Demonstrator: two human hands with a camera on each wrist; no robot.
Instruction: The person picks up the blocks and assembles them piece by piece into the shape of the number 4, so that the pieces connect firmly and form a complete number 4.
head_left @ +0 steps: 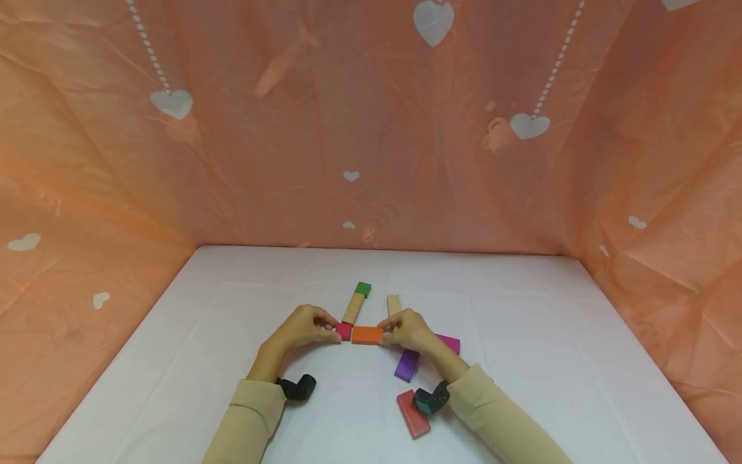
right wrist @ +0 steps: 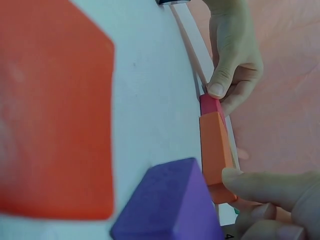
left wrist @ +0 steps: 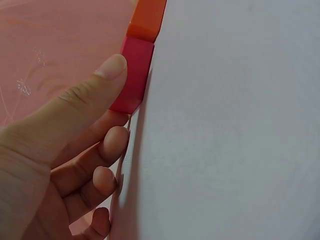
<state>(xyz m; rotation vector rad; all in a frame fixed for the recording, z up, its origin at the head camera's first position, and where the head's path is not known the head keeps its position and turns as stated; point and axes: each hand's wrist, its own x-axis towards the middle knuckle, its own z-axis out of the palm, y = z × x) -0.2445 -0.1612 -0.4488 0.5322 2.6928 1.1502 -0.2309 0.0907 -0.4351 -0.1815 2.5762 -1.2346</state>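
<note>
My left hand [head_left: 304, 325] pinches a small crimson block [head_left: 344, 331] between thumb and fingers. The left wrist view shows the thumb laid along one face of that crimson block [left wrist: 137, 75], whose far end meets an orange block [left wrist: 147, 20]. On the other side, my right hand [head_left: 410, 330] grips the right end of the longer orange block [head_left: 367, 336]. Both blocks lie end to end in a row on the white table. Behind the crimson one, a plain wooden block [head_left: 353, 308] leads away to a green block [head_left: 363, 289]. Another wooden block [head_left: 393, 303] stretches back beyond my right hand.
A purple block [head_left: 407, 365] and a magenta block [head_left: 449, 343] lie by my right forearm, which partly covers them. Nearer me, a red block [head_left: 413, 415] sits partly under the right wrist camera [head_left: 431, 398]. Orange cloth [head_left: 371, 129] with hearts walls the white table [head_left: 522, 309].
</note>
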